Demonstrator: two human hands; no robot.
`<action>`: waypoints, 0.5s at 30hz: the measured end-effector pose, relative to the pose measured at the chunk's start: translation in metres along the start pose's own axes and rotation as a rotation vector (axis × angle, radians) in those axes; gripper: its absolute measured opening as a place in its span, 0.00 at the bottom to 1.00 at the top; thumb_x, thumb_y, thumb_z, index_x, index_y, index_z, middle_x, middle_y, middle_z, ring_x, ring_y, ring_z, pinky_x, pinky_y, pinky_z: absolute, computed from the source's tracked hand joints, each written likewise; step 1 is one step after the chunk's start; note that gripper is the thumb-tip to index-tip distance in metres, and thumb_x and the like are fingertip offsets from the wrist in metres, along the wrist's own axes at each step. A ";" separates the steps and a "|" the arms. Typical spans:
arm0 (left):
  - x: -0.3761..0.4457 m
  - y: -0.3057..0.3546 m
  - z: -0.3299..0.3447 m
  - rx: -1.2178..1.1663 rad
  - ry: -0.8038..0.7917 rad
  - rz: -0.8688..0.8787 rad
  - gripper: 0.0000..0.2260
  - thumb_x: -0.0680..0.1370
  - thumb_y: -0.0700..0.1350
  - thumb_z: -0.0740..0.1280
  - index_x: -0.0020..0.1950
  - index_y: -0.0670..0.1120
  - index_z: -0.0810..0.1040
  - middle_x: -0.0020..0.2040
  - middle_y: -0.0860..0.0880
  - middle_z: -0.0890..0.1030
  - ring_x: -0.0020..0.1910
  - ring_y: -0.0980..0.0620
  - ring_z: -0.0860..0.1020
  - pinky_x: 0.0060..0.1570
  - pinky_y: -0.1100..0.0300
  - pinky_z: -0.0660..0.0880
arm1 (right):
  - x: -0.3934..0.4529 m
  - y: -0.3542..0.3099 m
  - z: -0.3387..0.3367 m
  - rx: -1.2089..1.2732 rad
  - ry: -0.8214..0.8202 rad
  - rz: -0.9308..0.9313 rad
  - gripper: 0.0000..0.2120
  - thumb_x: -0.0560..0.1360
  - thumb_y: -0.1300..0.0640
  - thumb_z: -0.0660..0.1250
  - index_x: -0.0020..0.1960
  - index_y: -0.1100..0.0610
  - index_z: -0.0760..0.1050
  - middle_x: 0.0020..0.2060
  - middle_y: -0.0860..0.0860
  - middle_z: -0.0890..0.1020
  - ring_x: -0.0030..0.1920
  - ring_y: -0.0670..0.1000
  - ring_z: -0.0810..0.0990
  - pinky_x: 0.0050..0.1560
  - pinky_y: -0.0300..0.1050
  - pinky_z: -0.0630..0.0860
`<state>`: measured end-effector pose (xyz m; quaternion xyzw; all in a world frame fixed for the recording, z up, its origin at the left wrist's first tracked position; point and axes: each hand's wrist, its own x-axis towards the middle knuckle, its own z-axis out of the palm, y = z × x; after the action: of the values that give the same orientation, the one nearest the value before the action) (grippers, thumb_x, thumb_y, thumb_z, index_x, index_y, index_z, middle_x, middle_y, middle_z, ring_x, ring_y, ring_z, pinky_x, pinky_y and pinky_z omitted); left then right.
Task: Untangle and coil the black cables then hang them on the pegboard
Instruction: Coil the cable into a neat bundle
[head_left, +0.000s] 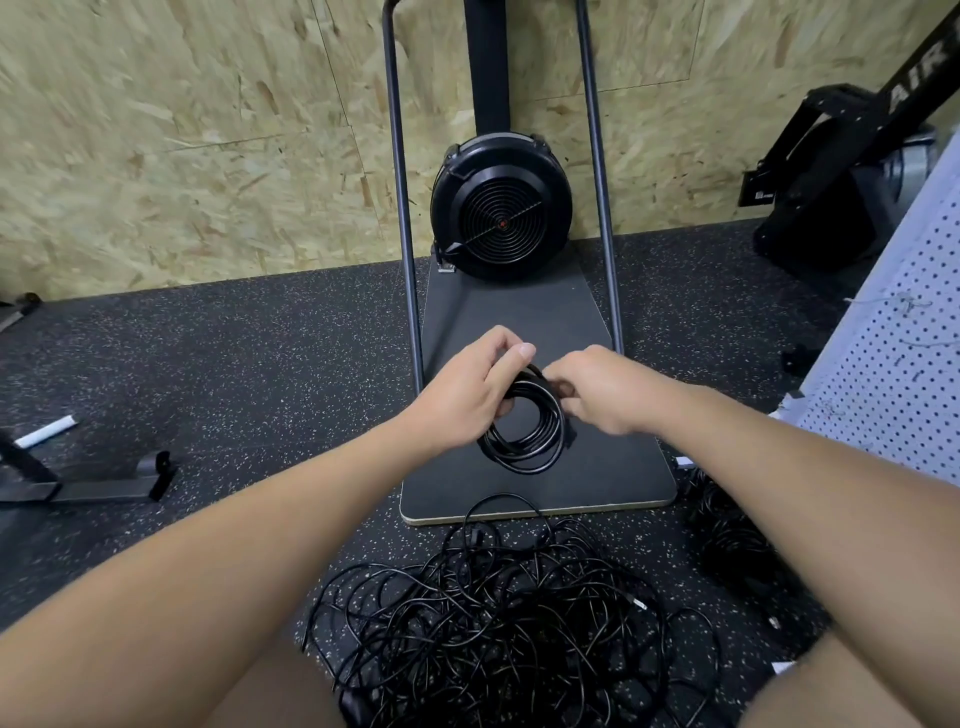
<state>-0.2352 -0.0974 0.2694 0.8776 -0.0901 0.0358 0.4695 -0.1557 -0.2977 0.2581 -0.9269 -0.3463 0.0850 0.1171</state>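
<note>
A coiled black cable (535, 441) hangs in the air between my hands, above a dark platform. My left hand (467, 395) grips the coil's upper left side, fingers curled round the loops. My right hand (597, 389) pinches the coil's upper right edge, its fingertips hidden behind the cable. A large tangled pile of black cables (493, 618) lies on the speckled floor between my knees. The white pegboard (893, 364) leans at the right edge of the view.
A black fan machine (501, 208) with two metal uprights stands on the dark platform (545, 322) against an OSB wall. More black cable (727, 535) lies on the floor by the pegboard. A metal frame foot (78, 483) sits at the left, black equipment (831, 182) at the far right.
</note>
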 end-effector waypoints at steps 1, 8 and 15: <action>0.000 0.001 -0.001 -0.013 -0.007 0.018 0.14 0.91 0.54 0.59 0.53 0.44 0.73 0.34 0.53 0.73 0.30 0.49 0.74 0.33 0.57 0.72 | 0.001 0.004 0.001 0.009 0.043 0.023 0.12 0.81 0.57 0.73 0.41 0.50 0.74 0.37 0.46 0.81 0.38 0.50 0.78 0.42 0.50 0.75; 0.004 0.012 -0.005 -0.064 0.062 0.091 0.18 0.92 0.49 0.58 0.51 0.37 0.74 0.29 0.53 0.74 0.26 0.54 0.71 0.30 0.58 0.70 | 0.002 0.000 0.008 0.715 0.186 0.142 0.14 0.80 0.73 0.62 0.48 0.61 0.84 0.36 0.54 0.88 0.36 0.50 0.87 0.38 0.39 0.81; 0.006 0.016 -0.006 -0.085 0.076 0.140 0.17 0.91 0.49 0.59 0.50 0.39 0.76 0.29 0.42 0.75 0.28 0.48 0.71 0.32 0.58 0.70 | 0.005 -0.007 0.005 1.258 0.075 0.214 0.12 0.83 0.72 0.65 0.48 0.64 0.86 0.42 0.60 0.88 0.41 0.55 0.88 0.53 0.52 0.87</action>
<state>-0.2325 -0.1017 0.2861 0.8465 -0.1347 0.0980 0.5056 -0.1574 -0.2890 0.2552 -0.7127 -0.1315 0.2506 0.6418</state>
